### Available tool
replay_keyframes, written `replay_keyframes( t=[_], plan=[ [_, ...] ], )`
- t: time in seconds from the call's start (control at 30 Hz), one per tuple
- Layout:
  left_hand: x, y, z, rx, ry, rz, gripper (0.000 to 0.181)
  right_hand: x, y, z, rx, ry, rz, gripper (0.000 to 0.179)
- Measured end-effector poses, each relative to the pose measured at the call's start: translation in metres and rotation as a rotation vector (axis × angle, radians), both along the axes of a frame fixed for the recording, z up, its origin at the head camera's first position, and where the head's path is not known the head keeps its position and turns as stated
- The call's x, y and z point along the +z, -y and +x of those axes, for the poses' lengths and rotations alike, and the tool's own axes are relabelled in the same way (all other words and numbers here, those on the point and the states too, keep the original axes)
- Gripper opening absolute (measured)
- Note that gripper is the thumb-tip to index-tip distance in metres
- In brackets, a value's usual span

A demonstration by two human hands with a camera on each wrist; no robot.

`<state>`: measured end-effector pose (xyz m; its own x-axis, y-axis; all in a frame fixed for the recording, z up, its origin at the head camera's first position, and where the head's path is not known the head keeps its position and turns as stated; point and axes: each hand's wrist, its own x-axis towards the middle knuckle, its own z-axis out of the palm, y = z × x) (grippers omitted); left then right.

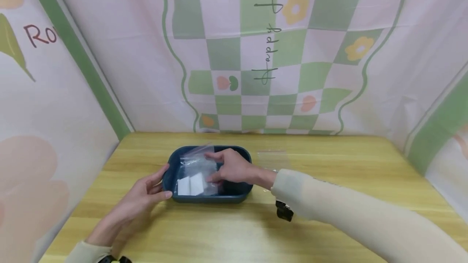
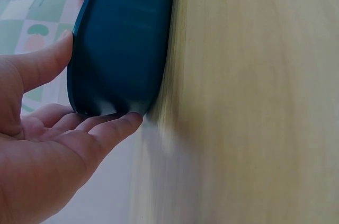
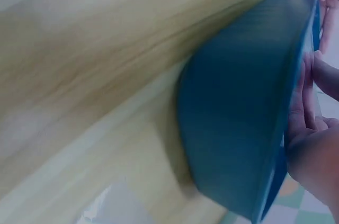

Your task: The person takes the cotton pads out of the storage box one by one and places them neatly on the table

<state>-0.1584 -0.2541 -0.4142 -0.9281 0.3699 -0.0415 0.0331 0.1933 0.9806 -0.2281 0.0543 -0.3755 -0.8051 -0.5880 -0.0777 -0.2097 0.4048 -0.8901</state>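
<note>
A dark blue oblong plastic bin (image 1: 212, 200) stands on the table. My left hand (image 1: 146, 192) holds its left end, thumb on the near rim and fingers against the end wall, as the left wrist view (image 2: 58, 123) also shows. Inside lie clear zip bags (image 1: 197, 165) and two white square pieces (image 1: 184, 186); how they overlap is hard to tell. Reaching into the bin, my right hand (image 1: 235, 167) pinches the right edge of a clear bag between thumb and fingers. In the right wrist view, the bin wall (image 3: 238, 91) partly hides those fingers.
Another clear zip bag (image 1: 272, 158) lies flat on the wooden table (image 1: 329, 161), to the right of the bin and partly behind my right wrist. Patterned cloth (image 1: 256, 52) hangs behind the table and along both sides.
</note>
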Motion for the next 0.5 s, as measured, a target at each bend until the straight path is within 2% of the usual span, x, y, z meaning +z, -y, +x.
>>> replay_keyframes(
  t=[0.23,0.37,0.5],
  plan=[
    [-0.003,0.001,0.001,0.015,0.015,-0.025,0.085,0.015,-0.022,-0.002,0.028,0.013,-0.054,0.080],
    [-0.002,0.001,0.001,0.016,0.007,-0.031,0.085,0.026,-0.041,-0.005,0.055,0.030,-0.082,0.084],
    [-0.002,0.000,0.001,0.014,0.001,-0.025,0.086,0.039,-0.064,-0.007,0.047,0.016,-0.107,0.086]
  ],
)
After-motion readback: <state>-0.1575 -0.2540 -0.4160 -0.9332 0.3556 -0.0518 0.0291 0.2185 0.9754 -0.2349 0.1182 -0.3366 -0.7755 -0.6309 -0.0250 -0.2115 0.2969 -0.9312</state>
